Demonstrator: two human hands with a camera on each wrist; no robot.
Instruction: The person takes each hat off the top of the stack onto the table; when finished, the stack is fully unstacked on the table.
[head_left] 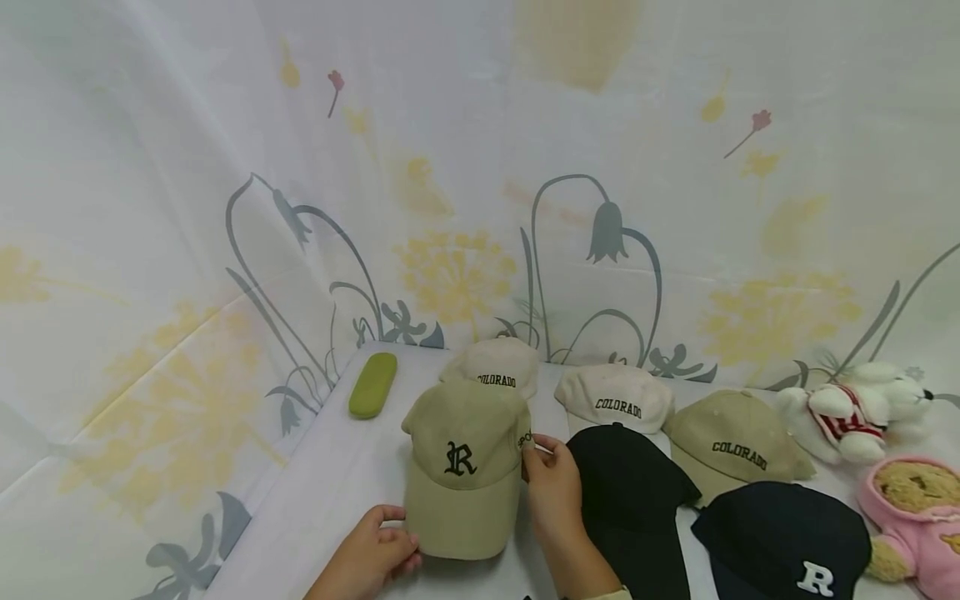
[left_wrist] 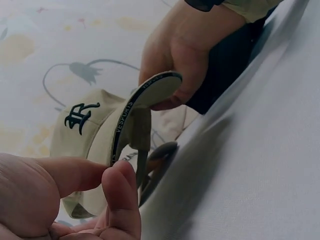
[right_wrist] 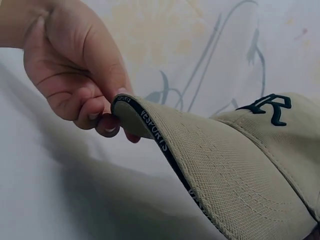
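Observation:
A khaki baseball cap (head_left: 465, 425) with a dark letter R on its front is held up off the white surface, brim toward me. My left hand (head_left: 367, 550) pinches the brim's edge between thumb and fingers, as the right wrist view also shows. On the other side, my right hand (head_left: 557, 487) grips the crown near its side lettering. Small lettering runs along the dark edge of the brim (right_wrist: 230, 175) in the right wrist view. Behind the held cap sits a cream COLORADO cap (head_left: 495, 362), partly hidden by it.
A green oblong case (head_left: 372, 385) lies at the back left. To the right are another cream cap (head_left: 615, 392), a tan COLORADO cap (head_left: 735, 433), a black cap (head_left: 630, 500) and a navy cap (head_left: 780, 533). A white plush (head_left: 855, 408) and a pink-hooded bear (head_left: 918, 525) lie far right.

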